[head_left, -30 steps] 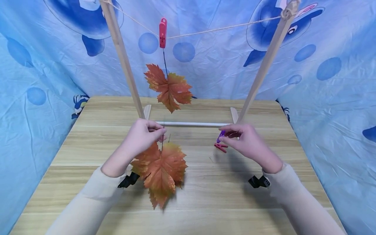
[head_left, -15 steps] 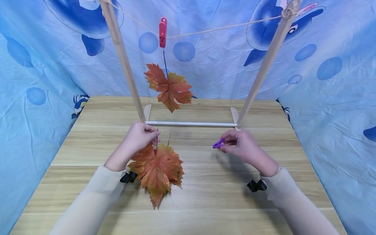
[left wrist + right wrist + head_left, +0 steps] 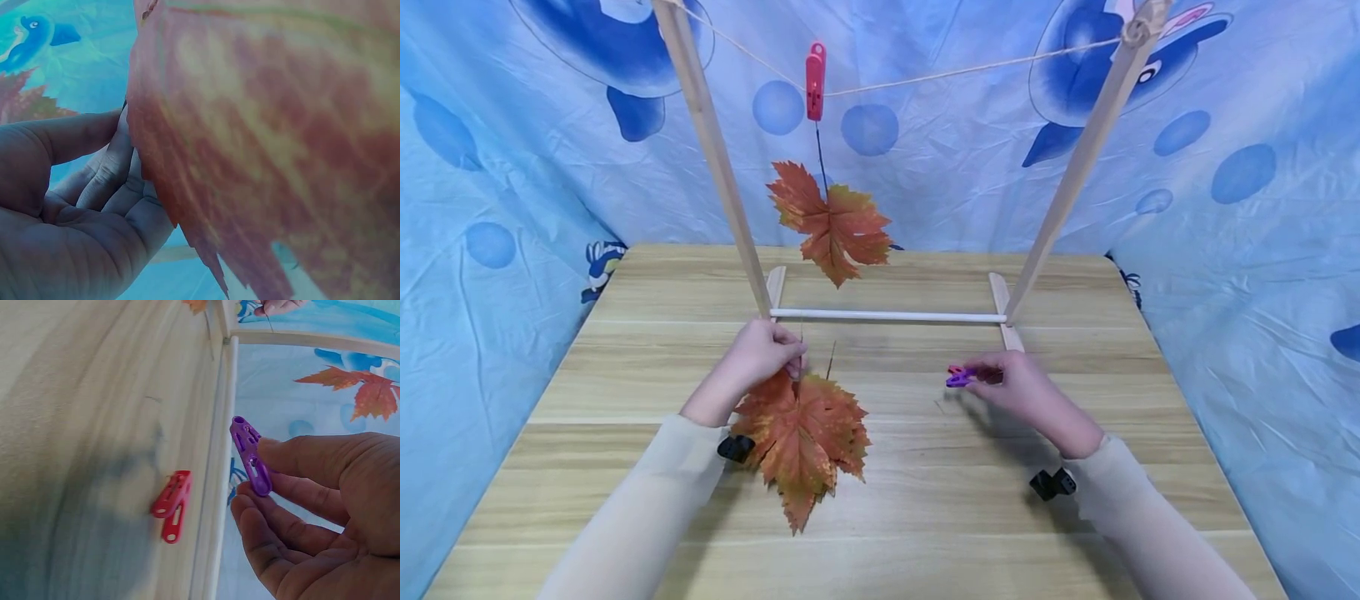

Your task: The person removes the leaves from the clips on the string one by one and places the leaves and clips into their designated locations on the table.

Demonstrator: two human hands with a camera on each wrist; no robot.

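Observation:
My left hand (image 3: 756,362) pinches the thin dark stem of an orange leaf (image 3: 801,437), which hangs down in front of it. A second leaf (image 3: 852,408) shows behind this one, its stem sticking up. In the left wrist view the held leaf (image 3: 250,144) fills the right side and hides the fingertips. Between thumb and fingers, my right hand (image 3: 1018,387) holds a purple clothespin (image 3: 251,456) above the table. A red clothespin (image 3: 172,506) lies on the wood beside that hand; in the head view it is mostly behind the purple one.
A wooden frame with two posts (image 3: 718,167) (image 3: 1086,167) and a white crossbar (image 3: 887,316) stands at the back. Across its top runs a string (image 3: 970,75), where a red clothespin (image 3: 815,82) holds a hanging orange leaf (image 3: 831,221). Blue patterned cloth (image 3: 940,192) surrounds the table (image 3: 940,492).
My right hand has come nearer to me, and the purple clothespin in it has turned from upright to nearly level. My left hand has shifted slightly left and nearer with the leaf.

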